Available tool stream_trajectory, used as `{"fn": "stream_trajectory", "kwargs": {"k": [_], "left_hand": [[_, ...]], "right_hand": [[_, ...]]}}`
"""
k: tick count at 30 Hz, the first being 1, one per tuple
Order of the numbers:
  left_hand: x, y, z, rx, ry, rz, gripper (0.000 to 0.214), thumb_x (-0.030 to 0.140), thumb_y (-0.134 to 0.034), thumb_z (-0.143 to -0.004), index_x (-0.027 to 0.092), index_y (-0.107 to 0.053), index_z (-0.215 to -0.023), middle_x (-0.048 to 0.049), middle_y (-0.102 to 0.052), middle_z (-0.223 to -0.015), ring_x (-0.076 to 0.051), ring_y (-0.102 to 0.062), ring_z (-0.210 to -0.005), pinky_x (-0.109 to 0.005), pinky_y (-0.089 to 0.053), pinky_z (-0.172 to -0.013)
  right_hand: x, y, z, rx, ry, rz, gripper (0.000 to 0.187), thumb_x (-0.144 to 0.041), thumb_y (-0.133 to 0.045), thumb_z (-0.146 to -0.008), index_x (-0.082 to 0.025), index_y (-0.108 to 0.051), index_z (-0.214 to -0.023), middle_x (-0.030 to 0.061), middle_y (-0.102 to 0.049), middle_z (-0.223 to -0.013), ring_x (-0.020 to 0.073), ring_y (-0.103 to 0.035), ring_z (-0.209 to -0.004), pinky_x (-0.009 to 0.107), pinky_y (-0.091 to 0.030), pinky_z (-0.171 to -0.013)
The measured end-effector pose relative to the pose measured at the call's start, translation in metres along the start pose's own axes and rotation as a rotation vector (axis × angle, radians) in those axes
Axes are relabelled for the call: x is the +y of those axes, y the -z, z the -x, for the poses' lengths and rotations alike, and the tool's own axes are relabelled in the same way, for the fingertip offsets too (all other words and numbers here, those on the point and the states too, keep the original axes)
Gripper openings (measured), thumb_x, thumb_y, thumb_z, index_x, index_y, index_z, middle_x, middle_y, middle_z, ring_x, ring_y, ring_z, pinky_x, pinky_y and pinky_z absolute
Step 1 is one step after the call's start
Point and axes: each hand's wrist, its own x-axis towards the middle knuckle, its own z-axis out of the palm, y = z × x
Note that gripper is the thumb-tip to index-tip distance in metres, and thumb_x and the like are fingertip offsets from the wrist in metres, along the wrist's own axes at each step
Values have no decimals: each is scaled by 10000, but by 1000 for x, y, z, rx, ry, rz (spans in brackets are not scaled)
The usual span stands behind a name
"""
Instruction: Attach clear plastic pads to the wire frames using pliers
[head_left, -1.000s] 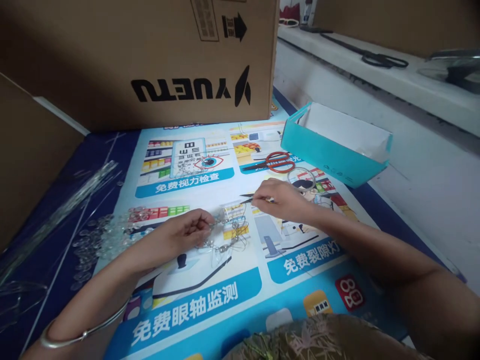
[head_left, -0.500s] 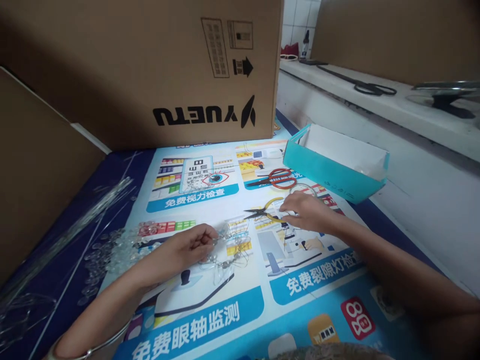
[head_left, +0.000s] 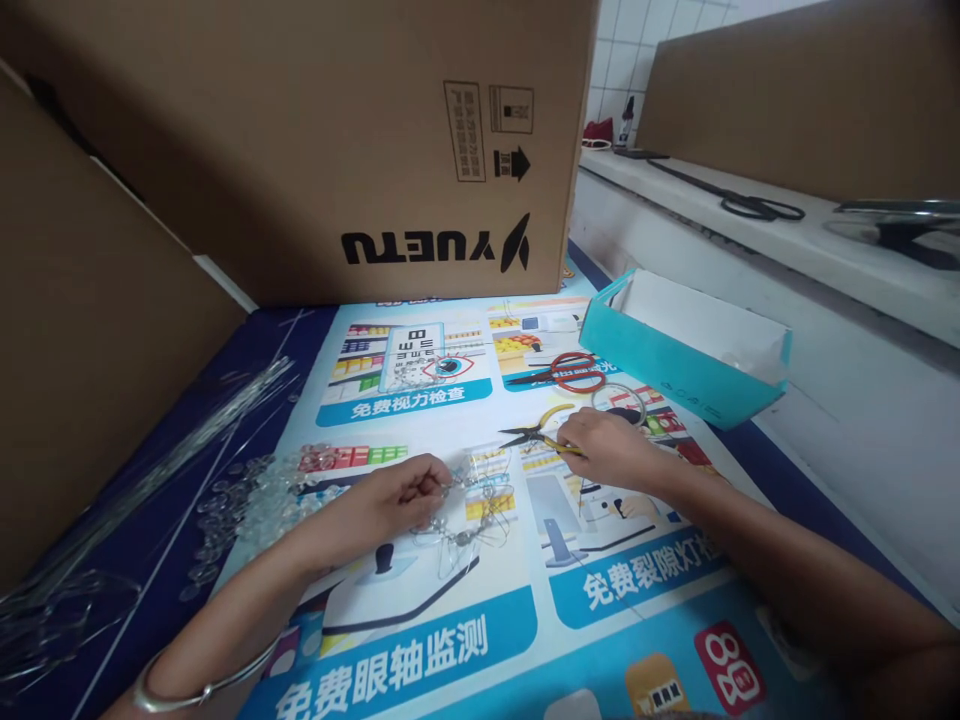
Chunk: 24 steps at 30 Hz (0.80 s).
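Note:
Pinched between the fingers of my left hand (head_left: 411, 495) is a ring of thin wire with clear beads (head_left: 491, 515), its loose wire loops spreading to the right over the printed sheet. My right hand (head_left: 611, 447) is closed on a handle of the yellow-handled pliers (head_left: 534, 434), which lie at the sheet's middle with jaws pointing left and handles apart. Just behind that hand is a coil of wire (head_left: 639, 398), partly covered. Red-handled scissors (head_left: 576, 372) rest a little farther back. Loose clear beads (head_left: 259, 505) are heaped to the left of my left forearm.
A bundle of straight wires (head_left: 217, 420) lies along the left side. A large cardboard carton (head_left: 300, 150) walls off the back and left. At the back right stands an open teal box (head_left: 675, 372). Black scissors (head_left: 757, 207) lie on the white ledge.
My right hand has closed in on the pliers' handle, and its fingers are now drawn together. The left hand keeps its pinch on the beaded ring. The whole view has shifted slightly.

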Motion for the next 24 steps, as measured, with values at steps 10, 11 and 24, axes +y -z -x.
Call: {"fn": "stream_trajectory", "kwargs": {"k": [10, 11, 24], "left_hand": [[5, -2, 0, -7, 1, 57, 215, 362, -430, -845, 194, -472, -973, 12, -451, -741, -110, -428, -652, -214, -330, -570], [5, -2, 0, -7, 2, 60, 215, 362, -430, -846, 195, -473, -974, 12, -450, -740, -110, -426, -649, -214, -329, -567], [7, -1, 0, 11, 16, 86, 195, 336, -448, -829, 198, -482, -962, 10, -469, -741, -109, -434, -641, -218, -341, -565]], "right_hand": [[-13, 7, -15, 69, 17, -155, 235, -266, -465, -839, -190, -593, -1022, 84, -597, -949, 204, -497, -927, 315, -376, -780], [-13, 8, -18, 62, 12, -165, 232, -255, -445, -850, -196, -599, -1015, 80, -599, -934, 199, -501, -910, 310, -376, -771], [-11, -5, -13, 13, 9, -60, 172, -211, -421, -837, -149, -556, -750, 84, -557, -868, 160, -499, -815, 255, -352, -686]]}}
